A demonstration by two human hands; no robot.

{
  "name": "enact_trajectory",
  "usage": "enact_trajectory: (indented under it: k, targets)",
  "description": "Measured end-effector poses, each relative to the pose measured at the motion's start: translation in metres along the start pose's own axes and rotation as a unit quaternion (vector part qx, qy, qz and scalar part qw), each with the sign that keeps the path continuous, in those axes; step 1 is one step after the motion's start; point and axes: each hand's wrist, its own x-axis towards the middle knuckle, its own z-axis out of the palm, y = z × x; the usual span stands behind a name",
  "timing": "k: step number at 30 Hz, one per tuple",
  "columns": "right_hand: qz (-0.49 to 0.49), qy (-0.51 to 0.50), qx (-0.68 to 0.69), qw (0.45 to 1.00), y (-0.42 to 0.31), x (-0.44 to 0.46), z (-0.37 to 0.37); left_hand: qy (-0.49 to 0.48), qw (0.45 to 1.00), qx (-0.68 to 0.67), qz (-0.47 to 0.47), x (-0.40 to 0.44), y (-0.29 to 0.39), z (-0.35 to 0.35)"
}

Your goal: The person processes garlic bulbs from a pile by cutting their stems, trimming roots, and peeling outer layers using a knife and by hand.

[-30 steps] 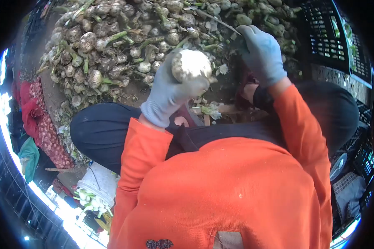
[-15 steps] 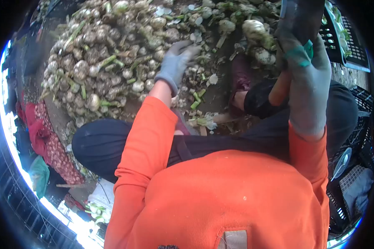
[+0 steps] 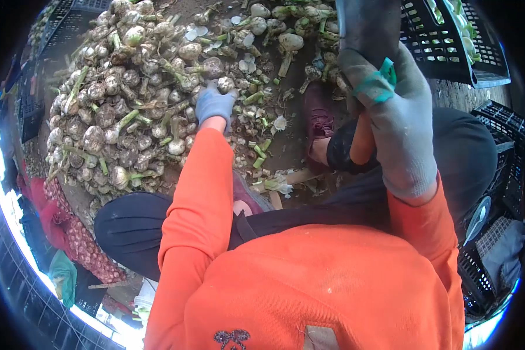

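Observation:
My left hand (image 3: 214, 107), in a grey glove, is at the near side of a big heap of garlic (image 3: 116, 111). Its fingers are closed around a pale garlic bulb (image 3: 225, 85). On the right, my gloved right hand (image 3: 399, 116) is raised above my knee and wrapped round a large knife. The knife has a broad dark blade (image 3: 369, 29) pointing away from me, and its orange-brown handle (image 3: 363, 140) sticks out below the fist. Green tape (image 3: 380, 83) is wound round a finger of this glove.
A black crate (image 3: 449, 58) with pale green-white pieces stands at the upper right. More black crates (image 3: 501, 131) are by my right knee. Red net sacks (image 3: 84, 248) lie at the left. Cut stems (image 3: 262, 150) and peelings litter the ground near my shoes (image 3: 319, 114).
My left hand has moved left and nearer, from open over the heap to closed on a bulb. The view has shifted, and my right hand still grips the knife.

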Motion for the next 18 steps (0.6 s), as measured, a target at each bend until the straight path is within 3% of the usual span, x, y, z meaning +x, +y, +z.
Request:
enact_trajectory:
  k: [2, 4, 5, 8, 9, 12, 13, 14, 15, 16, 18]
  targets:
    - [-0.022, -0.013, 0.005, 1.000, 0.004, 0.001, 0.007, 0.056, 0.985, -0.164, 0.014, -0.008, -0.012, 0.001]
    - [-0.078, -0.040, 0.022, 0.996, 0.017, 0.004, 0.015, 0.046, 0.890, -0.453, 0.033, -0.001, -0.020, 0.000]
    - [-0.076, -0.056, 0.002, 0.996, 0.027, 0.006, 0.017, 0.000, 0.855, -0.519, 0.026, -0.007, -0.023, -0.010]
    - [-0.134, -0.090, -0.210, 0.964, 0.037, 0.007, 0.027, -0.094, 0.745, -0.659, 0.029, -0.040, -0.020, -0.054]
    - [-0.159, -0.094, -0.298, 0.937, 0.043, 0.006, 0.030, -0.097, 0.776, -0.623, 0.038, -0.055, -0.018, -0.071]
    - [-0.334, -0.112, -0.398, 0.847, 0.054, -0.002, 0.045, -0.102, 0.878, -0.465, 0.046, -0.096, -0.018, -0.109]
    - [-0.354, -0.131, -0.397, 0.837, 0.050, -0.008, 0.050, 0.012, 0.899, -0.418, 0.127, -0.102, -0.021, -0.106]
    - [-0.373, -0.155, -0.413, 0.816, 0.046, -0.014, 0.054, 0.030, 0.918, -0.367, 0.147, -0.116, -0.026, -0.108]
    - [-0.390, -0.180, -0.429, 0.795, 0.041, -0.019, 0.057, 0.049, 0.933, -0.315, 0.165, -0.139, -0.017, -0.124]
    - [-0.406, -0.204, -0.444, 0.772, 0.037, -0.025, 0.060, -0.041, 0.911, -0.376, 0.161, -0.153, -0.020, -0.129]
    - [-0.447, -0.223, -0.441, 0.746, 0.036, -0.037, 0.064, -0.023, 0.913, -0.327, 0.242, -0.171, -0.025, -0.131]
